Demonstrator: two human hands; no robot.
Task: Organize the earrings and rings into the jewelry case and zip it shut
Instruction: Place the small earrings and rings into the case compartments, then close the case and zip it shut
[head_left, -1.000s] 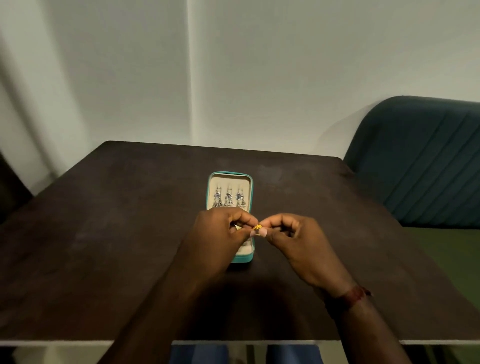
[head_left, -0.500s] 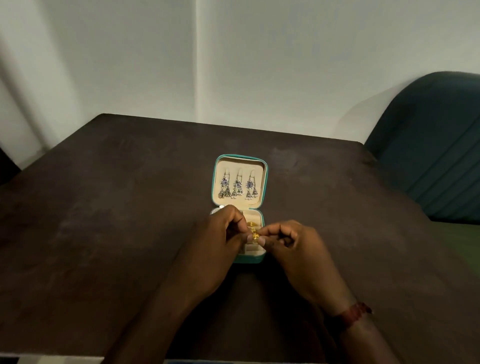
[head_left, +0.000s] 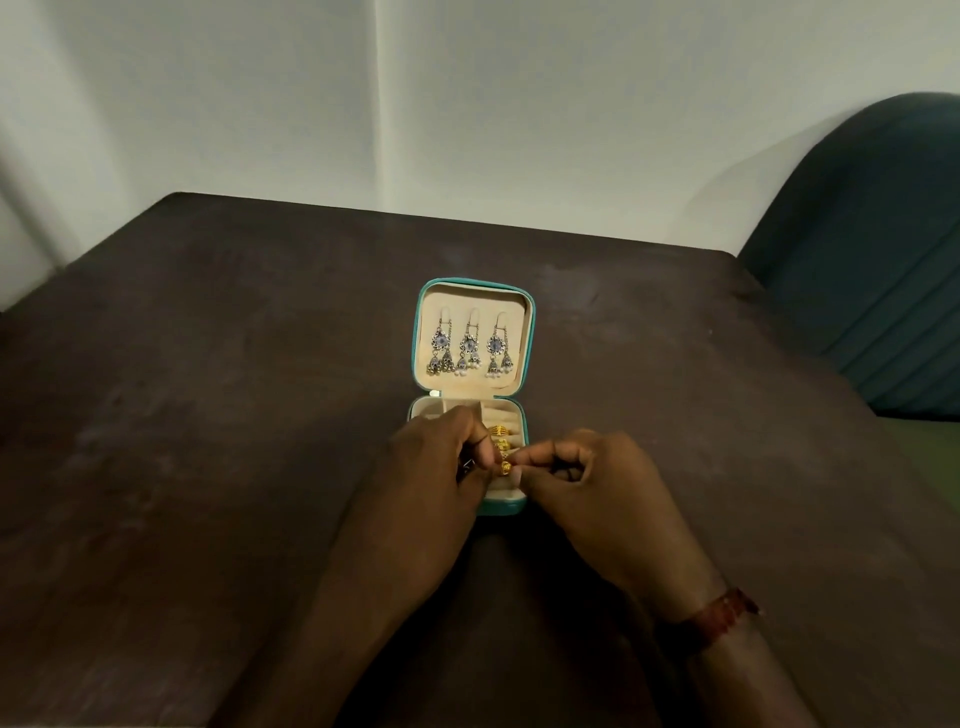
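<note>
Both hands, left hand (head_left: 441, 462) and right hand (head_left: 587, 483), pinch a gold ring (head_left: 505, 468) over the open jewelry case (head_left: 525, 338) (three earrings (head_left: 471, 347) hang inside its lid).

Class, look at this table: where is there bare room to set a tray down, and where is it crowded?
The table is bare left of the jewelry case to its left edge, right of the case toward the chair, and behind the open lid. It is crowded only in front, where the left hand and right hand hold a gold ring over the base.
</note>
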